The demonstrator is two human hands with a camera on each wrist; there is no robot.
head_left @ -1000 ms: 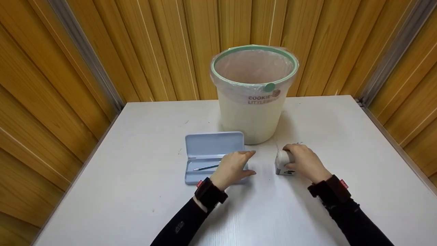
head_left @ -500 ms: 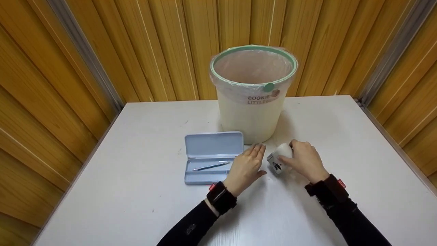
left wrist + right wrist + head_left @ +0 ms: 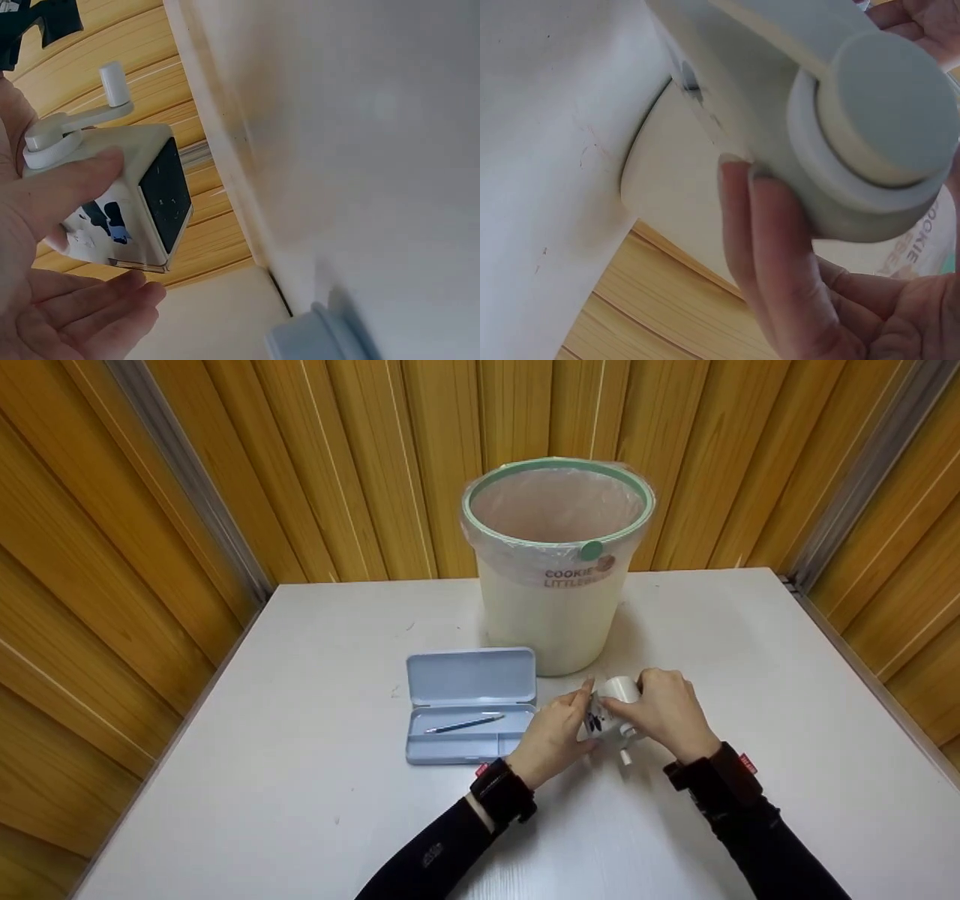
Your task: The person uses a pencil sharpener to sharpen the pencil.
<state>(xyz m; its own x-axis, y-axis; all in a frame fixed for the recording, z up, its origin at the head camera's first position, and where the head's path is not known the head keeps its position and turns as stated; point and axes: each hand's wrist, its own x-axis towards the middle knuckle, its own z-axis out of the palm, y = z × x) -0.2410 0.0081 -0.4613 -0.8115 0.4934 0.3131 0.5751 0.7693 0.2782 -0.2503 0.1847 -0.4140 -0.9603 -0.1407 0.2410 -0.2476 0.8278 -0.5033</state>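
A white pencil sharpener [image 3: 621, 690] with a crank handle and a dark front is tilted above the table. My right hand [image 3: 671, 712] grips it; in the right wrist view, curled fingers [image 3: 780, 247] lie against its body beside the round crank hub. My left hand [image 3: 555, 736] is close on its left side. In the left wrist view its fingers [image 3: 97, 311] are extended below the sharpener [image 3: 127, 195] and its thumb overlaps the body; firm contact is hard to tell. Left of the hands, a blue pencil [image 3: 465, 724] lies in an open light-blue pencil case [image 3: 471, 678].
A cream bin [image 3: 551, 622] with a green rim and a clear liner stands behind the pencil case and hands. The white table [image 3: 315, 697] meets wood-patterned walls [image 3: 360, 472] at the back and sides.
My right hand has lifted and turned the sharpener leftward, bringing its crank into view. My left hand has moved right from over the pencil case to beside the sharpener.
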